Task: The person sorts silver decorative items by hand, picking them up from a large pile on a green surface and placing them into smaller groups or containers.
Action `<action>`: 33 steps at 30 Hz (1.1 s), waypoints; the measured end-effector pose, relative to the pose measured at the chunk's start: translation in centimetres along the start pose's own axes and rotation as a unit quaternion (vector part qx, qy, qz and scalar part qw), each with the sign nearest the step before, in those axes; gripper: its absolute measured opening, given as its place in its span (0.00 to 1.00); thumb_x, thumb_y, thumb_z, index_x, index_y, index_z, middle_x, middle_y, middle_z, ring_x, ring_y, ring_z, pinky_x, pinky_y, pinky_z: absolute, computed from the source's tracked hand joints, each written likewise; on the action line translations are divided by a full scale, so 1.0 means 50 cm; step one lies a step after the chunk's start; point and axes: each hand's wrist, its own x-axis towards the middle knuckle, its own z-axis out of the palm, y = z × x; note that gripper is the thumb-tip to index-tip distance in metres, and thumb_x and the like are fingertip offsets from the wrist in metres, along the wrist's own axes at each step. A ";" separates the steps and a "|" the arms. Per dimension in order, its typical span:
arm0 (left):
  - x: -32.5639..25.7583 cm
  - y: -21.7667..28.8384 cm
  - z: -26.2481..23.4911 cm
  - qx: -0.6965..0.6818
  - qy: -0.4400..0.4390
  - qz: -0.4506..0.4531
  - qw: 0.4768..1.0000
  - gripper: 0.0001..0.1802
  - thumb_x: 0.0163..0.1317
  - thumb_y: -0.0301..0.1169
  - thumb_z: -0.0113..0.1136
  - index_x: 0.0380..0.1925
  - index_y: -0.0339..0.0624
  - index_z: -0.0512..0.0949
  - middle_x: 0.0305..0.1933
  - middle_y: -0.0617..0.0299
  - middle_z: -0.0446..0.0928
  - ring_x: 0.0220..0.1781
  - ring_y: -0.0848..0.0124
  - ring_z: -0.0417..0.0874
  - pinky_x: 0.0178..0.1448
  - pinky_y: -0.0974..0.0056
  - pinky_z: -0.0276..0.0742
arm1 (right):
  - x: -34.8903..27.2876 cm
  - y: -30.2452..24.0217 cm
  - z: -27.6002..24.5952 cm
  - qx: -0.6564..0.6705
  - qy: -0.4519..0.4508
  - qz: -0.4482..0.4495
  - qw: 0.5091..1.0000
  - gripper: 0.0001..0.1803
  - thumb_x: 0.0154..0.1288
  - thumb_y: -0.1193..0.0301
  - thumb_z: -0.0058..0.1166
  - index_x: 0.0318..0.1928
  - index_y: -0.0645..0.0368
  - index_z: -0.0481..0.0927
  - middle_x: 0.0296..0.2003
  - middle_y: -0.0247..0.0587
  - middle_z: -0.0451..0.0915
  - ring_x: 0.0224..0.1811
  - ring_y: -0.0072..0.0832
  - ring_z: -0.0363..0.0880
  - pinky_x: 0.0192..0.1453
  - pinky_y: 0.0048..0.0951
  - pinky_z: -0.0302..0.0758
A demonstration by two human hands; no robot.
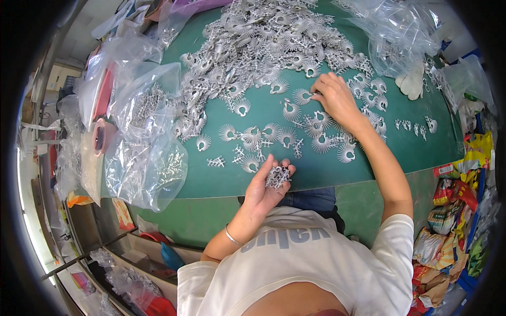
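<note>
My left hand (256,194) is turned palm up near the table's front edge, its fingers curled round a clump of small silver branch-shaped metal pieces (277,178). Farther out and to the right, my right hand (337,100) pinches at the edge of a silver fan-shaped metal piece (301,96); its fingertips partly cover the contact. Between the hands lie more fan-shaped pieces (252,136) and branch-shaped pieces (298,148), some overlapping. A big heap of silver metal pieces (263,42) covers the far middle of the green table (211,176).
Clear plastic bags (147,168) with metal pieces lie at the left, beside a roll of tape (103,136). Another clear bag (392,37) and a white glove (411,84) are at the far right. Several small pieces (416,129) sit apart at right. Colourful packages (448,216) stand beyond the right edge.
</note>
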 end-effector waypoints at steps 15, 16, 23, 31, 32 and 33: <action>0.008 0.008 -0.005 -0.001 0.017 -0.011 1.000 0.12 0.64 0.38 0.52 0.26 0.45 0.73 0.37 0.60 0.74 0.46 0.65 0.76 0.29 0.68 0.79 | -0.022 -0.005 -0.025 0.033 0.019 0.021 0.999 0.10 0.48 0.77 0.59 0.35 0.61 0.78 0.33 0.37 0.72 0.40 0.37 0.69 0.45 0.37 0.67; 0.009 0.008 -0.004 0.000 0.016 -0.010 1.000 0.12 0.64 0.38 0.52 0.26 0.45 0.73 0.37 0.60 0.74 0.46 0.65 0.77 0.29 0.68 0.79 | -0.022 -0.005 -0.028 0.022 0.015 0.015 1.000 0.11 0.48 0.77 0.59 0.35 0.60 0.78 0.33 0.37 0.72 0.40 0.37 0.69 0.45 0.37 0.67; 0.010 0.006 0.000 0.001 0.016 -0.008 1.000 0.12 0.64 0.38 0.53 0.26 0.45 0.73 0.37 0.60 0.75 0.45 0.65 0.77 0.29 0.69 0.78 | -0.019 0.012 -0.011 0.041 0.022 0.029 0.998 0.09 0.49 0.76 0.58 0.35 0.61 0.78 0.33 0.38 0.72 0.39 0.37 0.69 0.44 0.36 0.66; 0.011 0.006 0.000 0.003 0.021 -0.010 1.000 0.11 0.64 0.38 0.53 0.26 0.46 0.73 0.37 0.60 0.75 0.45 0.65 0.77 0.29 0.69 0.78 | -0.028 0.008 -0.017 0.067 -0.002 0.004 0.998 0.09 0.51 0.77 0.57 0.35 0.62 0.78 0.33 0.39 0.74 0.39 0.39 0.69 0.45 0.36 0.66; 0.011 0.006 0.000 0.003 0.018 -0.011 1.000 0.11 0.64 0.38 0.53 0.26 0.46 0.73 0.37 0.60 0.75 0.45 0.65 0.77 0.29 0.69 0.78 | -0.029 0.010 -0.020 0.074 -0.004 0.011 0.997 0.09 0.51 0.77 0.57 0.36 0.62 0.78 0.33 0.40 0.74 0.39 0.39 0.69 0.45 0.36 0.66; 0.011 0.007 0.000 0.003 0.015 -0.011 1.000 0.11 0.64 0.38 0.53 0.26 0.45 0.73 0.37 0.60 0.75 0.45 0.65 0.78 0.29 0.69 0.78 | -0.029 0.011 -0.023 0.082 -0.006 0.019 0.996 0.10 0.51 0.78 0.57 0.36 0.62 0.78 0.32 0.40 0.74 0.39 0.39 0.69 0.45 0.36 0.66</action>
